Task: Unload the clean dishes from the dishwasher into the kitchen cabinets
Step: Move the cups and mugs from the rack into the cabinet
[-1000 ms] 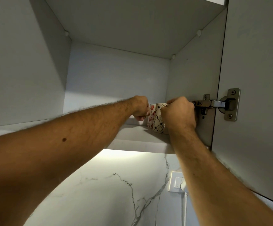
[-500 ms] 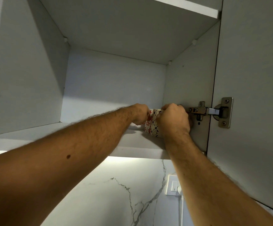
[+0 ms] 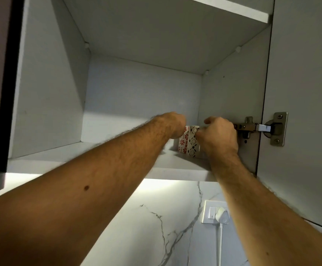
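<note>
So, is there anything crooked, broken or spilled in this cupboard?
Nothing stands out. Two patterned cups stand upright, side by side, on the shelf between the left hand and right hand. The hinge looks intact; no spill is visible.

No legible text anywhere.

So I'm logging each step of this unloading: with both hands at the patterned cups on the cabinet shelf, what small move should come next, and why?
Probably let go and draw both hands back. The two patterned cups appear to stand upright, side by side, on the cabinet shelf, with the left hand and right hand curled at them, so placing looks about finished.
</note>
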